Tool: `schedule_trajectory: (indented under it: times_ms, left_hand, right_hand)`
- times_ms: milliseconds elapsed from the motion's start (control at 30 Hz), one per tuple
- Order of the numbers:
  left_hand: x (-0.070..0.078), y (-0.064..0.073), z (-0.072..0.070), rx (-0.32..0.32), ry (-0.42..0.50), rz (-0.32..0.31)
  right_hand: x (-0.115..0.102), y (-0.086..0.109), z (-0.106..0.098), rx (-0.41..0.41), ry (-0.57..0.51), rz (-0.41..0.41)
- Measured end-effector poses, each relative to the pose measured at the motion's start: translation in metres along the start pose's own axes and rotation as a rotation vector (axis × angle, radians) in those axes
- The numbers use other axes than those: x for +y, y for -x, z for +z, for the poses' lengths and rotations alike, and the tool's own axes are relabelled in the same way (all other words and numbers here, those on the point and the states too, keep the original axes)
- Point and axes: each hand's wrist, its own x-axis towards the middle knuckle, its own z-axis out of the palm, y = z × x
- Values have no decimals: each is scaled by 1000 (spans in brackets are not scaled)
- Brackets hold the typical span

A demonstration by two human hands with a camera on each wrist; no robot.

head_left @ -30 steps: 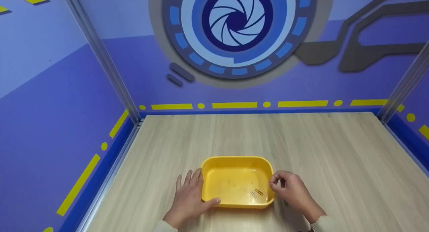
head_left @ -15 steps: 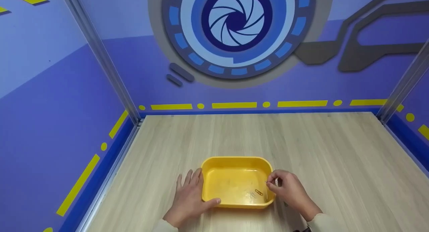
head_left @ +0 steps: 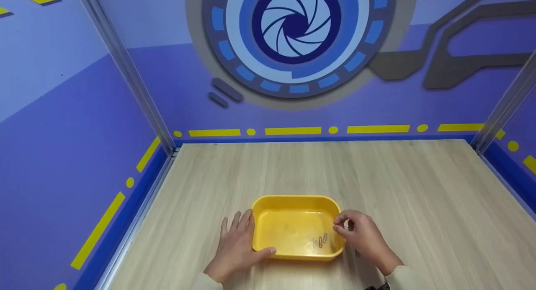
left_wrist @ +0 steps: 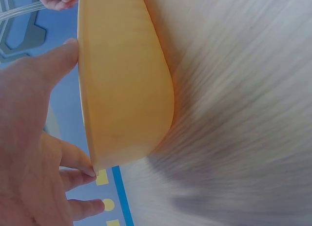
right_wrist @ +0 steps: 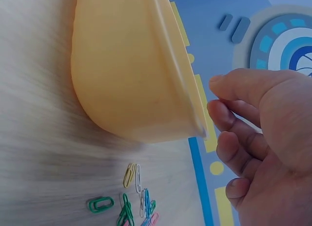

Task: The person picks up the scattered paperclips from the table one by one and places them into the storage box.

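A yellow plastic tray (head_left: 289,198) lies on the table. Several small paper clips are inside it near the right front corner, among them an orange paper clip (head_left: 320,242) and a bluish paper clip (head_left: 325,238). My left hand (head_left: 236,246) rests against the tray's left side, fingers straight, thumb over the front rim. Just above the right rim hovers my right hand (head_left: 363,235), its fingers loosely bent. In the right wrist view, thumb and forefinger stand slightly apart with nothing between them. Green paper clips (right_wrist: 126,211) and others lie on the table beside the tray, mostly hidden by the hand in the head view.
The wood-grain table (head_left: 301,164) ends at a blue printed back wall (head_left: 167,89) with yellow dashes. A metal post (head_left: 125,68) stands at the left back corner, and another post (head_left: 504,97) at the right.
A bluish paper clip has dropped into the tray, and the orange one has turned. My right hand has moved slightly left over the rim, its fingertips parting. The left hand stays still.
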Motion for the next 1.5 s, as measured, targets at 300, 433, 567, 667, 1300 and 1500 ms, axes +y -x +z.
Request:
schedule_trajectory:
  times_ms: [300, 433, 567, 667, 1300, 1500]
  left_hand:
    - [-1, 0, 0, 20, 10, 24]
    - [-1, 1, 1, 27, 14, 25]
    - [-1, 1, 1, 31, 23, 24]
    - [-1, 1, 1, 18, 29, 11]
    - [0, -1, 1, 11, 13, 13]
    - [0, -1, 0, -13, 17, -1]
  right_hand:
    - [8, 3, -11, 17, -37, 18]
    - [14, 4, -17, 31, -1, 35]
    - [22, 7, -22, 47, 5, 36]
    - [29, 9, -26, 51, -5, 39]
    - [60, 19, -41, 53, 76, 177]
    - [68, 26, -45, 50, 83, 195]
